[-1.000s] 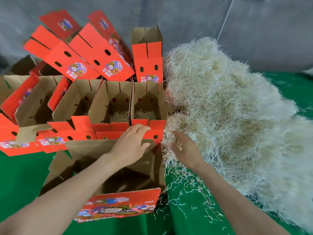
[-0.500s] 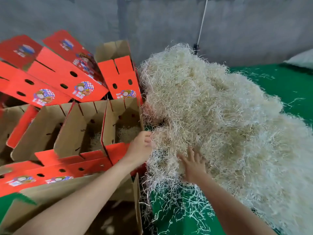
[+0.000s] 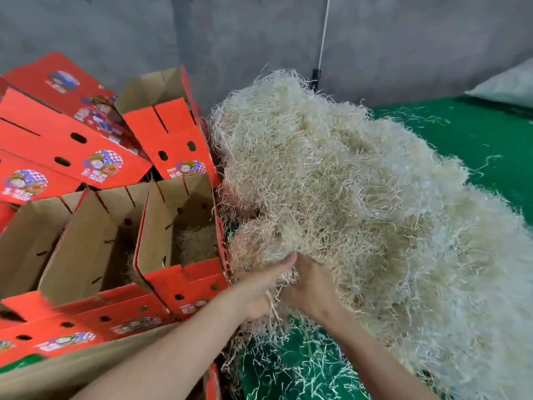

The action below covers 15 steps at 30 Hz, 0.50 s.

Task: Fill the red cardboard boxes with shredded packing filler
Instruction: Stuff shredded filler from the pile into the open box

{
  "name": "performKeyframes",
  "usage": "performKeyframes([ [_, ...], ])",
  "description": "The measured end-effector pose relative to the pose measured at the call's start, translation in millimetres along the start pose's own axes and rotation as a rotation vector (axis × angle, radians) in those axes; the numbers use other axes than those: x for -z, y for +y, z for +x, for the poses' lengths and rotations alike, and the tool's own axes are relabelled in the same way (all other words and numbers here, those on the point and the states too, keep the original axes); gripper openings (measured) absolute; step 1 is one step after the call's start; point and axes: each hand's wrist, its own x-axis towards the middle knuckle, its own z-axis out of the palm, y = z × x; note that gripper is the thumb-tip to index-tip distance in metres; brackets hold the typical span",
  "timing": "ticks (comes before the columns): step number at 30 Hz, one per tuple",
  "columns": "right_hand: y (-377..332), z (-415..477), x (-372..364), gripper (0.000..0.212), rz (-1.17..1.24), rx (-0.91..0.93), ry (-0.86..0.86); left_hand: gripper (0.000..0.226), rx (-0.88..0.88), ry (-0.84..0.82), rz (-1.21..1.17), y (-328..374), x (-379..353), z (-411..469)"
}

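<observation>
The filler [image 3: 360, 197] lies in one big loose heap, rising beyond and to the right of the hands. Both hands are now sunk into its near left edge. A second ago the left hand [image 3: 259, 293] rested on a box rim and the right hand [image 3: 313, 287] only touched the heap; half a second ago they were still apart. Now they have come together, thumbs almost touching, with a clump caught between the palms. The left hand grips that clump, thumb laid over the top. The right hand's fingers are buried in the shreds, so I cannot tell whether it is closed on anything. This looks like the gathering of one load, not yet lifted.

Just left of the grip stands the nearest box [image 3: 161, 226], open at the top, with only a thin layer of shreds in its bottom. It seems the likely place for this load. Further left are a second box [image 3: 95, 241] and a third box [image 3: 28, 241], also open and low. Beyond those, stacked boxes [image 3: 72, 151] lean on each other against the grey wall [image 3: 259, 39].

Below the grip, loose strands [image 3: 302, 368] lie scattered on the green floor cover [image 3: 461, 140]. A brown flap [image 3: 86, 368] sits under the left forearm. The raised red side of the nearest box stands between the grip and its opening, so the load must clear that.
</observation>
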Motion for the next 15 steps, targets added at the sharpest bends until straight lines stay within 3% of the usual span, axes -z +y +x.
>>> performKeyframes([
  [3, -18.9, -9.9, 4.9, 0.034, 0.058, 0.102, -0.141, 0.073, -0.007, 0.05, -0.12, 6.7, -0.9, 5.6],
  [7, -12.6, -4.1, 28.7, 0.048, 0.233, 0.115, -0.433, 0.093, -0.066, 0.25, 0.049, 9.9, 21.7, 5.0],
  [9, -4.9, 15.5, 45.7, 0.046, 0.288, 0.021, -0.352, 0.086, -0.125, 0.384, 0.163, 7.4, 30.8, 7.4],
  [11, 2.6, 38.2, 54.5, 0.055, 0.092, -0.017, -0.114, 0.087, -0.155, 0.416, 0.231, 5.3, 32.4, 4.5],
  [12, 5.2, 46.9, 54.1, 0.063, -0.074, -0.009, -0.088, 0.087, -0.162, 0.41, 0.243, 3.4, 31.9, 0.9],
  [15, 6.9, 60.3, 35.1, 0.079, -0.46, 0.084, -0.284, 0.091, -0.184, 0.324, 0.218, -3.5, 32.7, -8.9],
])
